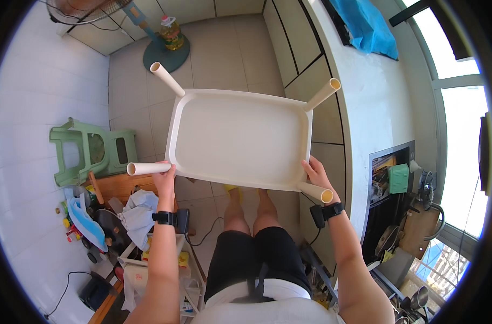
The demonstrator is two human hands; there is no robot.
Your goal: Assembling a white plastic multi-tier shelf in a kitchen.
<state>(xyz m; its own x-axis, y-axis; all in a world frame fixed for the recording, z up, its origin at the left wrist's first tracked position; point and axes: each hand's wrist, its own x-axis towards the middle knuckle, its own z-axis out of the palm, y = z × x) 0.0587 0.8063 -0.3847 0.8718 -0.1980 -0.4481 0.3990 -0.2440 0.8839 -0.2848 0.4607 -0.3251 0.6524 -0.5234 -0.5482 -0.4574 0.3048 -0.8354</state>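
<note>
Between my two hands hangs a cream plastic shelf tray (238,137) with a raised rim and a hollow tube at each corner. My left hand (166,181) is closed round its near left corner, beside the near left tube (146,168). At the near right corner, my right hand (316,171) grips the rim just above the near right tube (317,192). The far left tube (167,79) and far right tube (322,94) point up and outward with their ends uncovered. Both wrists wear black straps with small devices.
A green plastic stool (92,151) stands by the left wall, near a crowded wooden shelf (119,186). Beyond the tray, an oil bottle (171,33) rests on the fan's round base (154,56). A white counter (367,102) with a blue bag (367,27) runs along the right.
</note>
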